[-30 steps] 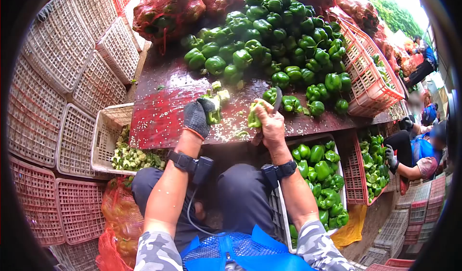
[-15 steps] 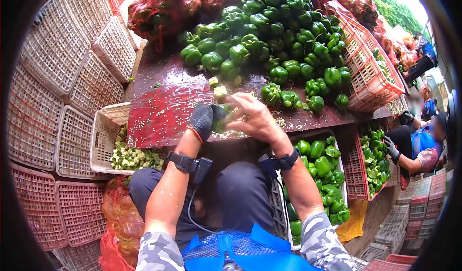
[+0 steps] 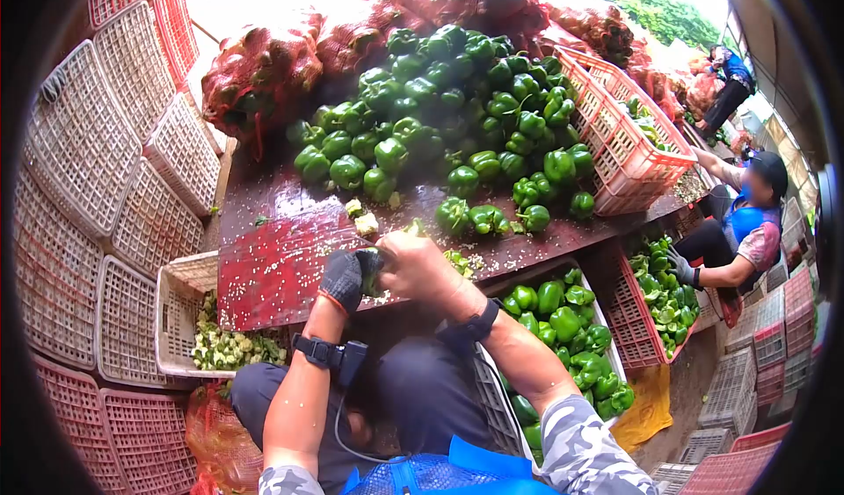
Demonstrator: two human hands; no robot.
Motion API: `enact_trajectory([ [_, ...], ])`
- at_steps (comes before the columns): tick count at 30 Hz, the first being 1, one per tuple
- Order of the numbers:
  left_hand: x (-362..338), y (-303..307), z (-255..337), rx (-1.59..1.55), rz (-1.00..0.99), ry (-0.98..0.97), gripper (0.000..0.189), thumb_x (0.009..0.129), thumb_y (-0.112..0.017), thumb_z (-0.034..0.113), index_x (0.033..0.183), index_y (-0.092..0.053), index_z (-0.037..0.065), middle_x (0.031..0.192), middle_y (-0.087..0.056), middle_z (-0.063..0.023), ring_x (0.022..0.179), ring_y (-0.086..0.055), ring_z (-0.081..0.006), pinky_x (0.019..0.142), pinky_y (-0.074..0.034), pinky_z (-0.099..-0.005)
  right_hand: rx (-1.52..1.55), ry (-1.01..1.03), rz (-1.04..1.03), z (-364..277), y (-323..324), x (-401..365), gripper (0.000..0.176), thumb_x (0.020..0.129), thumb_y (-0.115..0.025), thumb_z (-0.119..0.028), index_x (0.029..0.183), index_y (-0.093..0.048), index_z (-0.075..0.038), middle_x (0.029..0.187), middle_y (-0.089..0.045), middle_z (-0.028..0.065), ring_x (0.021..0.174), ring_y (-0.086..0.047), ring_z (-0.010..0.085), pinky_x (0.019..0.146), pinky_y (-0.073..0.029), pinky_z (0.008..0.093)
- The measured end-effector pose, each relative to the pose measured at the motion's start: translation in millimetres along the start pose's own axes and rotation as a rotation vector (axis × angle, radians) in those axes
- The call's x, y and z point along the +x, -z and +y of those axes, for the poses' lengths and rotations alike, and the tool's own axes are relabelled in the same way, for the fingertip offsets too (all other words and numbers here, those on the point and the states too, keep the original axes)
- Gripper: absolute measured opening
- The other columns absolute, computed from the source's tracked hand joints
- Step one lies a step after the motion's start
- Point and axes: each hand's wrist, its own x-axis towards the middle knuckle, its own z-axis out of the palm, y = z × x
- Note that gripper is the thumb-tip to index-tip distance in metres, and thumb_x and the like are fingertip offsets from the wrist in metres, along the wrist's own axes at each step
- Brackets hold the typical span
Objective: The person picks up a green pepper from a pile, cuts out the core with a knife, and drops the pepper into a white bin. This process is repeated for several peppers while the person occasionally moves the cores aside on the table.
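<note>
One blurred pepper [image 3: 373, 277] cupped in left hand [image 3: 342, 280]; right hand [image 3: 417, 268] curled shut beside; direction, long axis unclear.

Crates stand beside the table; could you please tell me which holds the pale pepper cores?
The whitish crate left of the table holds the pale pepper cores; the grey-white crate and red crate at right hold green peppers.

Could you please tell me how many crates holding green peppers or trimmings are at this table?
4: one white crate left of the table, an orange one on its right end, another white one and a red one below its near edge.
</note>
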Motion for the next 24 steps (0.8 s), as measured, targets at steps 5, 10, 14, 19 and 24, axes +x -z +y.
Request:
enact_trajectory([
  [5, 0, 11, 15, -0.145, 0.093, 0.082, 0.018, 0.09, -0.066, 0.017, 0.089, -0.076, 0.003, 0.071, -0.069, -0.0086, 0.062, -0.058, -0.0117, 0.055, -0.05, -0.0361, 0.045, -0.008, 0.049, -3, 0, 1, 0.03, 0.075, -0.071, -0.015, 0.099, -0.059, -0.001, 0.09, -0.062, 0.0182, 0.088, -0.064, 0.0369, 0.08, -0.052, 0.0434],
  [10, 1, -1, 19, -0.482, 0.141, 0.341, 0.017, 0.088, -0.066, 0.017, 0.088, -0.076, 0.003, 0.069, -0.068, -0.0074, 0.06, -0.062, -0.0155, 0.055, -0.051, -0.036, 0.01, -0.039, 0.101, -7, -3, 0, 0.027, 0.075, -0.07, -0.014, 0.095, -0.057, 0.0, 0.087, -0.06, 0.0195, 0.085, -0.063, 0.0382, 0.076, -0.051, 0.0437],
  [14, 1, -1, 24, -1.011, 0.203, 0.618, 0.016, 0.088, -0.067, 0.018, 0.088, -0.073, 0.003, 0.074, -0.07, -0.0083, 0.061, -0.064, -0.0166, 0.054, -0.051, -0.0351, 0.081, -0.013, 0.241, -14, -4, 0, 0.026, 0.074, -0.076, -0.009, 0.097, -0.066, 0.0, 0.084, -0.066, 0.0172, 0.075, -0.068, 0.0332, 0.068, -0.054, 0.0413],
  [19, 3, -15, 11, -1.38, 0.247, 0.651, 0.023, 0.089, -0.064, 0.027, 0.091, -0.072, 0.006, 0.08, -0.071, -0.0132, 0.068, -0.066, -0.0186, 0.058, -0.052, -0.0372, 0.204, -0.065, 0.3, -20, -5, 0, 0.027, 0.078, -0.075, -0.013, 0.098, -0.064, 0.001, 0.084, -0.065, 0.0167, 0.077, -0.067, 0.0303, 0.07, -0.054, 0.0387],
  [24, 12, -6, 16, -0.117, 0.032, 0.602, 0.03, 0.096, -0.056, 0.031, 0.111, -0.071, 0.01, 0.1, -0.074, -0.0122, 0.086, -0.07, -0.0241, 0.074, -0.055, -0.0382, 0.169, -0.098, 0.405, -22, -13, 1, 0.018, 0.077, -0.076, -0.01, 0.089, -0.066, 0.0, 0.083, -0.068, 0.0134, 0.075, -0.069, 0.0256, 0.071, -0.055, 0.0362],
])
